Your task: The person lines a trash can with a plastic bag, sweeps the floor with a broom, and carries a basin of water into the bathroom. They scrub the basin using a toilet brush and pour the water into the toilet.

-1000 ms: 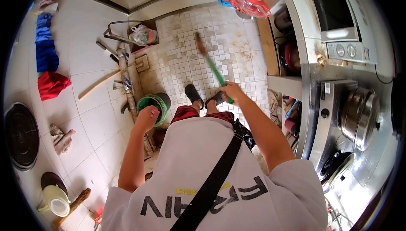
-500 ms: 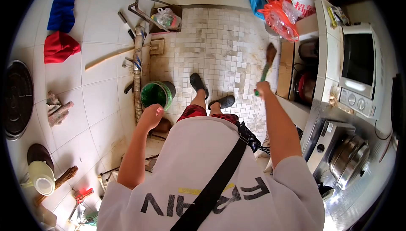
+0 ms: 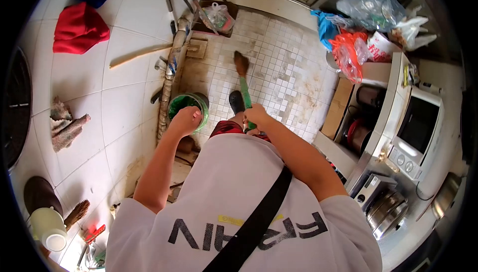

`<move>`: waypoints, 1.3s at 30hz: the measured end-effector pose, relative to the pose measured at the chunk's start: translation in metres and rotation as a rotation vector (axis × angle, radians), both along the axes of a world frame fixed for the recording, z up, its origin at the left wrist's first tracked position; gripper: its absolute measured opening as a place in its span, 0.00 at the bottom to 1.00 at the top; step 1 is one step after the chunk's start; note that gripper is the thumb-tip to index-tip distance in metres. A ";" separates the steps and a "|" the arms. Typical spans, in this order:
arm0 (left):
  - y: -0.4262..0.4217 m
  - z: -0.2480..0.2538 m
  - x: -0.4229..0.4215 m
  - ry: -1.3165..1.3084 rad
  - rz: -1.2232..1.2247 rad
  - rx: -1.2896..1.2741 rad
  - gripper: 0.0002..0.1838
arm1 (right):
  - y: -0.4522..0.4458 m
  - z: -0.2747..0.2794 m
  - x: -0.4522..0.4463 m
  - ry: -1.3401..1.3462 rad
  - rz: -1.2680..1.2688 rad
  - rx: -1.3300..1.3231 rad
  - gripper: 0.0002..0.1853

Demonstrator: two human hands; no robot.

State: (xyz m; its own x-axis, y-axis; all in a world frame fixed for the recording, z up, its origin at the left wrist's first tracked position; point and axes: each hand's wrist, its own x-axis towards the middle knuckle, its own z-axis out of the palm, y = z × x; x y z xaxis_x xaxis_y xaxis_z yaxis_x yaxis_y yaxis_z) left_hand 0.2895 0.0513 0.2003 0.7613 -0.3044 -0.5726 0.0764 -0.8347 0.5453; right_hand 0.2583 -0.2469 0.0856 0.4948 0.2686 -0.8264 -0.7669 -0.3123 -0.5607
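Note:
My right hand (image 3: 255, 115) is closed round the green handle of a brush (image 3: 245, 92) in front of my body. Its brown bristles point away from me, over the tiled floor (image 3: 279, 55). My left hand (image 3: 188, 120) is curled closed at the near side of a green bucket (image 3: 175, 102), overlapping its opening. Whether those fingers grip the bucket's handle or rim, or anything else, is hidden. The inside of the bucket looks green, with its contents partly covered by the hand.
A wrapped pipe (image 3: 172, 68) runs along the left wall. A bin (image 3: 231, 10) with a plastic bag stands in the far corner. To the right are shelves, bags (image 3: 348, 55), a microwave (image 3: 418, 127) and a metal pot (image 3: 386, 215). A dark shoe (image 3: 236, 102) is on the floor.
My right hand has swung the brush from the right side across to the middle. My left hand now overlaps the bucket more. The view has tilted and shifted.

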 end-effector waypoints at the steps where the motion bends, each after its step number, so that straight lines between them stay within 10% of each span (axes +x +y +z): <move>1: 0.008 -0.001 0.003 0.013 0.024 0.001 0.09 | 0.004 0.016 0.012 0.053 -0.052 -0.051 0.10; 12: 0.065 -0.013 -0.029 0.036 0.360 -0.011 0.11 | 0.011 0.110 0.114 0.253 0.263 -0.019 0.33; 17: 0.065 -0.016 -0.051 0.064 0.496 -0.022 0.10 | 0.029 0.059 0.154 0.488 0.260 0.099 0.24; 21: 0.053 -0.010 -0.059 0.014 0.559 0.004 0.10 | 0.063 0.011 0.162 0.130 0.637 -0.139 0.15; 26: 0.023 0.005 -0.056 0.003 0.758 0.040 0.11 | 0.040 -0.039 0.193 0.405 0.310 -0.102 0.08; 39: -0.160 0.017 -0.011 0.035 1.096 0.052 0.09 | -0.117 0.046 0.365 0.218 0.827 -0.086 0.10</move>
State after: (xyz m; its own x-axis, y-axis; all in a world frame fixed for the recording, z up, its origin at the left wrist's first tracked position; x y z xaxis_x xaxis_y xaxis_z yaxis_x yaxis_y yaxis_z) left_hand 0.2789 -0.1083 0.2176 0.5869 0.5527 -0.5917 0.8057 -0.3265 0.4942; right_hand 0.6235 -0.3634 0.1321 -0.0044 0.4052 -0.9142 -0.3616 -0.8530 -0.3763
